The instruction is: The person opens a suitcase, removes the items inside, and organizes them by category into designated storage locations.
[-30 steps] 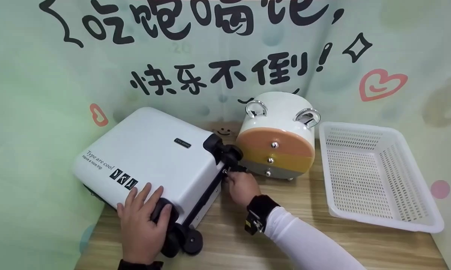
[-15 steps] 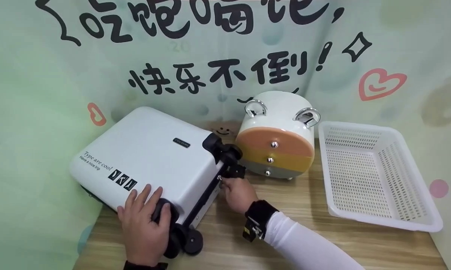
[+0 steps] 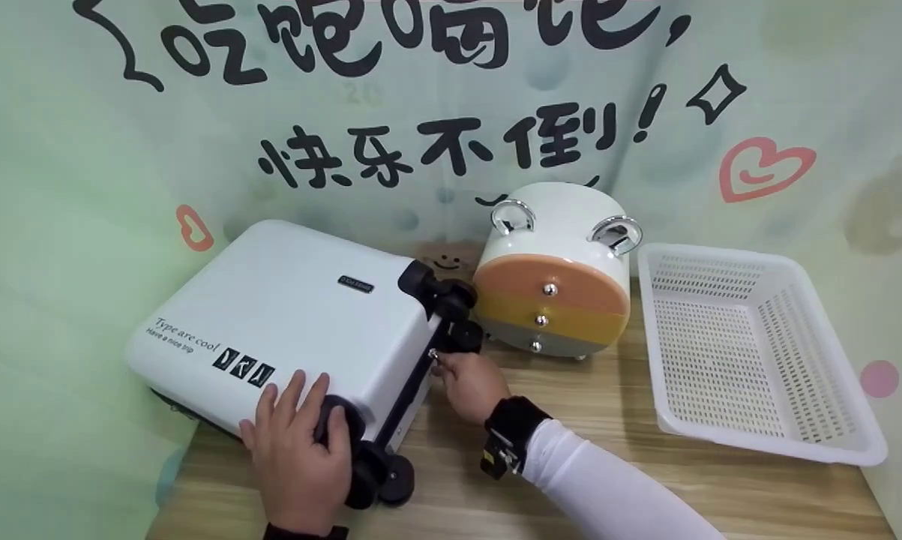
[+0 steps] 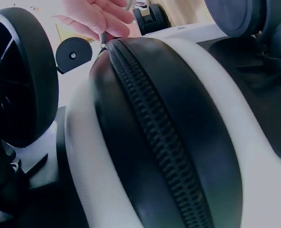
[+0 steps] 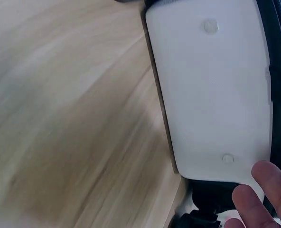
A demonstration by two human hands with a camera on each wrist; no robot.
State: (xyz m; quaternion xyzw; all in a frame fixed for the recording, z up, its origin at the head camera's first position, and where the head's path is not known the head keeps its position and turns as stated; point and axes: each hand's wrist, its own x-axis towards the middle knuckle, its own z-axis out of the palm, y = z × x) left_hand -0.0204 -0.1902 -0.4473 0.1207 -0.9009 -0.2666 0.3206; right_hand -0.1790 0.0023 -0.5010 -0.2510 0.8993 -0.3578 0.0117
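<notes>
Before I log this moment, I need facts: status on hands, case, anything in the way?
Left hand resting on case, front face up. Right hand pinching zipper pull. Nothing visible across near stretch of zipper; drawer box stands beyond.

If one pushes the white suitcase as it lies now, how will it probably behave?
The white suitcase would probably slide rather than roll, as it lies flat with its black wheels at one end. Its low, broad lie makes tipping unlikely. The smooth shell looks stiff and perhaps slippery.

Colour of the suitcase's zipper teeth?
Black; the zipper teeth show best in the left wrist view.
</notes>
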